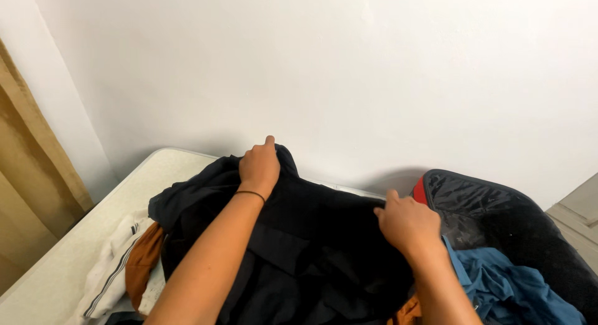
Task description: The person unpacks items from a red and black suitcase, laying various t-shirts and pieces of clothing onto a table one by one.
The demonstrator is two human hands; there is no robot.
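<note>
Head view shows a dark navy garment (299,238) spread over a heap of clothes on a pale mattress (62,250) set against a white wall (374,69). The left hand (259,166) has its fingers curled tight round the garment's far edge; the right hand (406,222) pinches that edge further right, fingers closed on the cloth. The cloth looks stretched between them but not yet folded, so judging by that, the handling seems at an early stage. At near left lie a white striped piece (109,275) and an orange one (142,259); at right, a blue garment (504,287) rests just beside an open dark suitcase (498,206).
</note>
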